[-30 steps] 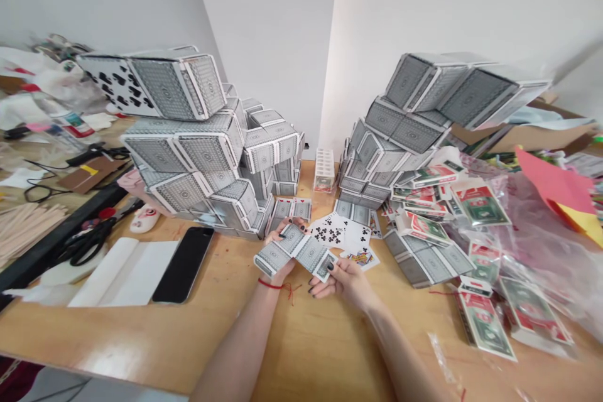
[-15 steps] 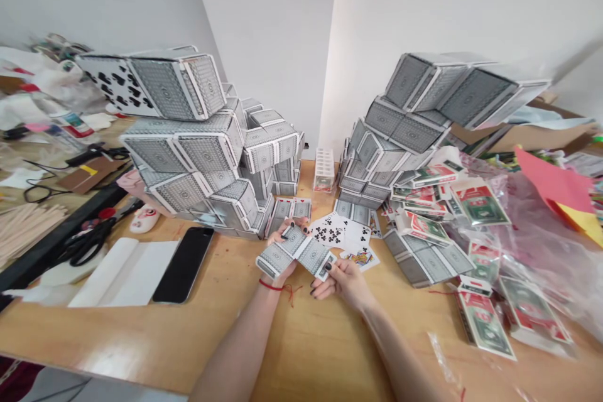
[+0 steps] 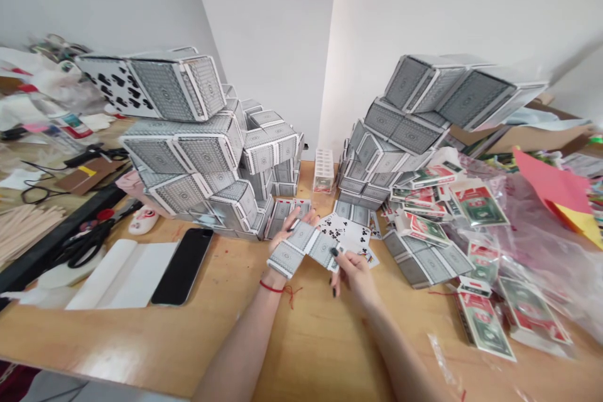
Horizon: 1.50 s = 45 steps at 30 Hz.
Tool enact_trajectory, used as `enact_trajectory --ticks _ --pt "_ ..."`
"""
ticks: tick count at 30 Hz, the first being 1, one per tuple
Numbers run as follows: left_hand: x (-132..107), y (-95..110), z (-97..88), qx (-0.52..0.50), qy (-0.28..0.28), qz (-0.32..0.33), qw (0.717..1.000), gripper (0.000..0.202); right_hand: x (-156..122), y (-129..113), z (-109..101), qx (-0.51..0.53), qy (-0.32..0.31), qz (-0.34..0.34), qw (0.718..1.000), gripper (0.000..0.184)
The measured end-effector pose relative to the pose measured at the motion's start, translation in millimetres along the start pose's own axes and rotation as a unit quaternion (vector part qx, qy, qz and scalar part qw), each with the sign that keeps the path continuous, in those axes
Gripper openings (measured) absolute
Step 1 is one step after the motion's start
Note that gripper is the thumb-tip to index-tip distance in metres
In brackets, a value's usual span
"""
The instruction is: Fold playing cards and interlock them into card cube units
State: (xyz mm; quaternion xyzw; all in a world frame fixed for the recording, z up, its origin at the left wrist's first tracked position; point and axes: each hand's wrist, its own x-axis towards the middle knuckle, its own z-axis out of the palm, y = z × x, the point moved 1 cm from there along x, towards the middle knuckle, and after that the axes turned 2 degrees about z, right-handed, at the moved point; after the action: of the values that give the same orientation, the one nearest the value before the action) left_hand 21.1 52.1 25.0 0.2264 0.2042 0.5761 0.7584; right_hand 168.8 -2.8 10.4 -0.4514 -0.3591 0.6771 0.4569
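Note:
A joined strip of folded playing cards (image 3: 301, 239) with grey patterned backs hangs over the table, bent in the middle. My right hand (image 3: 352, 271) pinches its right end between thumb and fingers. Behind the strip, my left hand (image 3: 288, 226) has its fingers stretched out and apart, with the cards lying across its palm; part of that palm is hidden. Loose face-up cards (image 3: 355, 235), clubs and a face card among them, lie on the table just beyond my hands. More red-marked cards (image 3: 282, 208) lie to their left.
Stacked card blocks rise at left (image 3: 207, 144) and right (image 3: 400, 132). A clear box (image 3: 323, 169) stands between them. Card packs (image 3: 485, 320) and plastic wrap (image 3: 532, 245) spread rightward. A phone (image 3: 183, 267), white paper (image 3: 120, 276) and scissors (image 3: 92, 242) lie left.
Both hands and the card strip have shifted slightly right. The left fingers have opened, the thumb coming off the cards. The right hand still pinches the strip's end.

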Motion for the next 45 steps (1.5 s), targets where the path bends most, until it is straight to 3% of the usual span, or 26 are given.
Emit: enact_trajectory --ticks 5,8,16,20,22,27,32,35,38,42,45 --pt "3 -2 -4.4 -0.009 0.034 -0.004 0.999 0.044 -4 -8 -18 -0.023 0.172 -0.127 0.977 0.036" --pt "5 -4 -7.8 -0.006 0.036 0.024 0.999 0.044 -6 -8 -23 -0.038 0.203 -0.19 0.96 0.027" --pt "-1 -2 -1.9 0.048 0.024 -0.007 0.999 0.056 -7 -2 -24 -0.202 0.212 -0.217 0.931 0.022" --pt "-4 0 1.1 0.067 0.01 0.001 0.998 0.084 -3 -4 -22 -0.14 0.168 -0.182 0.959 0.027" --pt "-5 -3 1.6 0.071 0.003 -0.018 0.997 0.088 0 -4 -19 -0.079 0.166 -0.171 0.968 0.032" --pt "-5 -11 -1.4 0.091 0.004 -0.062 0.994 0.073 5 -6 -16 0.037 0.167 -0.124 0.977 0.059" --pt "-4 -25 -7.1 0.148 0.082 -0.057 0.984 0.058 9 -8 -19 0.077 0.129 -0.105 0.983 0.038" --pt "-3 -31 -8.5 0.193 0.121 -0.043 0.973 0.045 8 -9 -22 0.015 0.138 -0.113 0.984 0.034" --pt "-4 -33 -6.8 0.24 0.138 -0.014 0.961 0.04 5 -5 -24 -0.086 0.198 -0.147 0.965 0.03" --pt "-6 -35 -1.5 0.276 0.151 0.021 0.949 0.035 0 8 -22 -0.229 0.301 -0.2 0.904 0.026" --pt "-6 -37 0.2 0.273 0.163 0.029 0.948 0.033 -2 15 -18 -0.31 0.34 -0.193 0.867 0.027"
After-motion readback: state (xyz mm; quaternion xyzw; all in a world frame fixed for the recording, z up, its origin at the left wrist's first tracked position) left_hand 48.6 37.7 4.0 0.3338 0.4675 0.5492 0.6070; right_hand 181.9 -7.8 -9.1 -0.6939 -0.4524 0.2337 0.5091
